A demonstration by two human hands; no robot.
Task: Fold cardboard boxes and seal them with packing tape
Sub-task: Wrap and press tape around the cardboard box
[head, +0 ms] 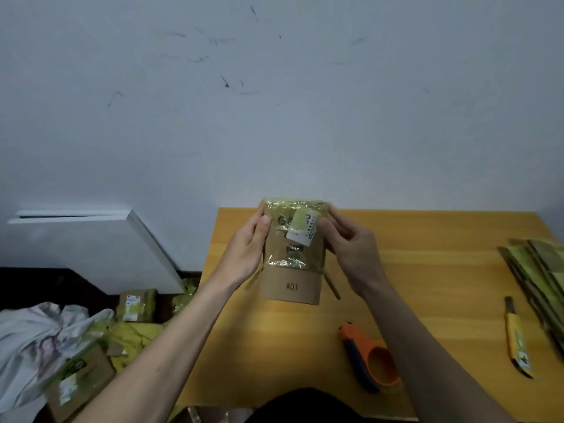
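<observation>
Both hands are holding a small taped box point(291, 254) above the table point(427, 270), at centre frame. The left hand point(244, 248) is gripping its left side, thumb on the front; the right hand point(351, 245) is clasping its right side. A tape dispenser point(369, 358) is lying at lower right, a knife point(517, 340) and flat cardboard point(540, 276) at far right.

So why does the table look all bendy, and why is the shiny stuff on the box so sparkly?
Head view: the wide-angle lens curves the table edges and stretches both arms; light glints off the crinkled tape on the cardboard box, held between the left hand and right hand; the whole picture is dim and slightly soft, and the flat boxes at the right edge look smeared.
</observation>
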